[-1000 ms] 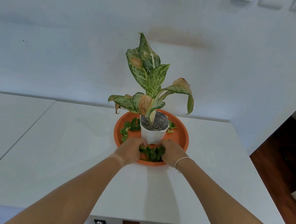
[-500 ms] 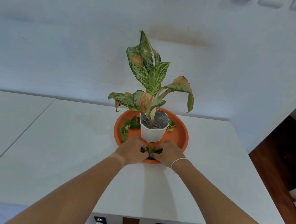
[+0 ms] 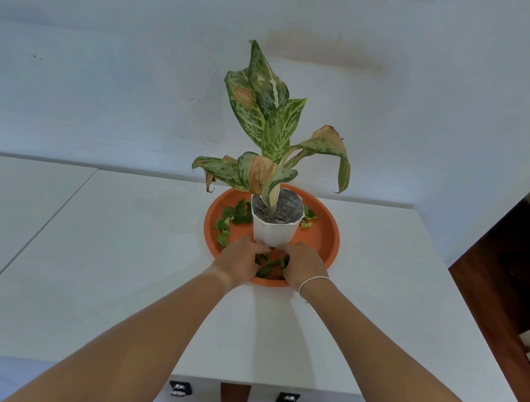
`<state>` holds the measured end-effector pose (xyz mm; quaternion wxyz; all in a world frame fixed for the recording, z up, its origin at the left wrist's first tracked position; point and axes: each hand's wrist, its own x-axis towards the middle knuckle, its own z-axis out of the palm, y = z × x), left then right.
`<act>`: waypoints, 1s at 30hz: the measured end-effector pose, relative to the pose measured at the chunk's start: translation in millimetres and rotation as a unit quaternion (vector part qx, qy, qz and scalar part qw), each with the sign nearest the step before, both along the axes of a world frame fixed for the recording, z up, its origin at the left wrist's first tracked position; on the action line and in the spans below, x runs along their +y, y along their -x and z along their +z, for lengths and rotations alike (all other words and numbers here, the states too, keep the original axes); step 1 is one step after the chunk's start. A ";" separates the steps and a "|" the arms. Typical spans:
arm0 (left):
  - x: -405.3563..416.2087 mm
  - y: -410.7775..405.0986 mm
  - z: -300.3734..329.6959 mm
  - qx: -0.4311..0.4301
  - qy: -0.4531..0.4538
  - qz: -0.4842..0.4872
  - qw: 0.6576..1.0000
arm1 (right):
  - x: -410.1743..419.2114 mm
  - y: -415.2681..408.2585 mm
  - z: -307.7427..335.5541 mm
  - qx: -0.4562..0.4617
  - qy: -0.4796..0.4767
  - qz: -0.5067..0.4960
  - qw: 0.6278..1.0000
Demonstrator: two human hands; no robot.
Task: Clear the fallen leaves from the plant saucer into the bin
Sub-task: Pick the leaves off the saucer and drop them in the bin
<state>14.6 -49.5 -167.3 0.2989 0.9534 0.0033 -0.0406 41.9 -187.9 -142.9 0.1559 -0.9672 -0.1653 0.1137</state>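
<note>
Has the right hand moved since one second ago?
Yes. The right hand has moved inward along the saucer's near rim toward the left hand, narrowing the gap over the leaves.

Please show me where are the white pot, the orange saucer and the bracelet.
white pot (image 3: 273, 233), head view, front wall.
orange saucer (image 3: 323, 240), head view, bare floor right of the pot.
bracelet (image 3: 313, 279), head view, strand across the right wrist.

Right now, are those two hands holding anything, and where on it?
Both hands, left and right, press a clump of fallen leaves between them from its sides, low in the saucer.
</note>
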 end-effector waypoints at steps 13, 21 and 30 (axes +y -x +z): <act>-3.6 7.0 6.0 0.008 0.044 0.040 0.998 | -5.0 -5.7 2.1 0.033 -0.004 -0.035 0.999; -7.6 -0.1 7.2 0.032 0.030 0.063 0.997 | -7.5 -13.9 11.0 0.064 -0.014 -0.056 0.996; -11.4 1.3 10.3 0.040 0.036 0.068 0.996 | -15.1 -31.2 17.4 0.160 -0.100 -0.154 0.970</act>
